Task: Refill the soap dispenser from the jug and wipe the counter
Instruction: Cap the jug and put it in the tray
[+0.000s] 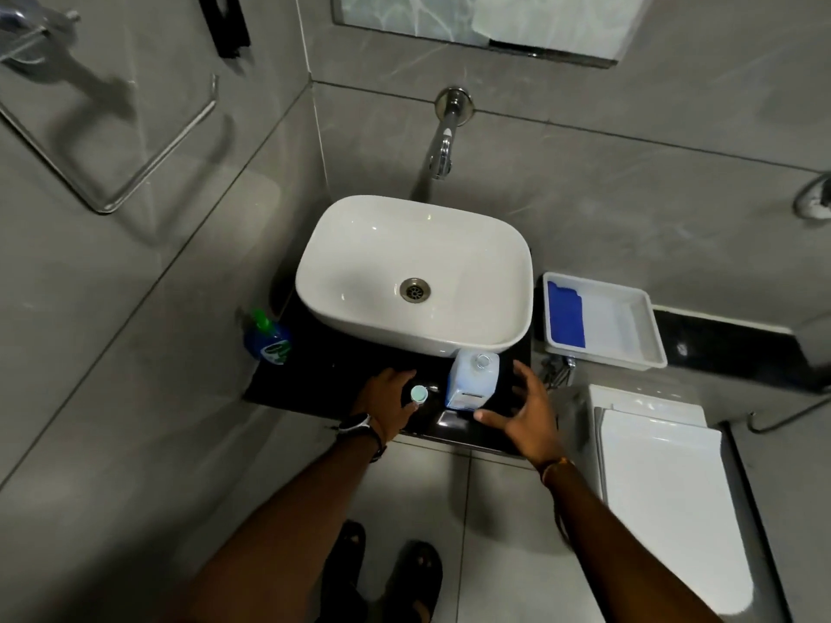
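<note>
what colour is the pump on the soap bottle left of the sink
Green, on a blue soap bottle standing on the dark counter; the head view, the only one, shows it.

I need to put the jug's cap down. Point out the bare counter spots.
The dark counter is bare between the green-capped soap bottle and the left hand, in front of the basin. The front right corner is crowded: the jug, a small round cap and the right hand. The white tray has room.

Dim overhead light, soft shadows, warped blurry edges
</note>
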Demonstrator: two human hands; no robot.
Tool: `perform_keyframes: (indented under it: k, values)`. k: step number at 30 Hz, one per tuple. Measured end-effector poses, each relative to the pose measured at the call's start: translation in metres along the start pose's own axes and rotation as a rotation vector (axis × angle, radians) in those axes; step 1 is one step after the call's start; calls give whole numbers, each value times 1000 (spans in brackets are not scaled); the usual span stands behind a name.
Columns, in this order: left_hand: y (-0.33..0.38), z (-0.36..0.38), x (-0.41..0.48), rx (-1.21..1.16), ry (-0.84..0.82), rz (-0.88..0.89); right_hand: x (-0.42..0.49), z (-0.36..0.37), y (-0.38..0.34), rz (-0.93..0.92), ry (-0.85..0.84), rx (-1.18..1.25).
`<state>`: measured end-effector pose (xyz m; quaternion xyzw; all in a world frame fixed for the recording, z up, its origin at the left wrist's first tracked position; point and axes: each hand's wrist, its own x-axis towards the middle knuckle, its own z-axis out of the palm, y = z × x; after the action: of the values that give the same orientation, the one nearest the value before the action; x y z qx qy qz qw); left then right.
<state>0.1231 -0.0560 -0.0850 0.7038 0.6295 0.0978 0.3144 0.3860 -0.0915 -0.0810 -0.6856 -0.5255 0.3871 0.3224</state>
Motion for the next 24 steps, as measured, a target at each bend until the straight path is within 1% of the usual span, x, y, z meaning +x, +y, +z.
perform_keyframes:
  k: [4, 9, 13, 15, 17, 19, 21, 24]
  values:
    - [14, 9, 12, 64, -27, 26, 9, 6, -10, -57, -18, 42]
    - [21, 16, 20, 107, -61, 78, 12, 10, -12, -73, -39, 98]
    - [19, 16, 18, 134, -51, 56, 11, 9, -10, -81, -42, 107]
    - [18, 14, 17, 42, 14, -13, 11, 10, -11, -85, -45, 94]
    - [20, 9, 19, -151, 98, -123, 11, 12, -14, -97, -39, 84]
    - [25, 0, 24, -356, 157, -194, 12, 14, -17, -110, -32, 73]
    - [33, -11, 26, -479, 230, -180, 13, 16, -20, -110, -30, 68]
    - [46, -22, 22, -484, 334, -22, 13, 19, -23, -98, -27, 72]
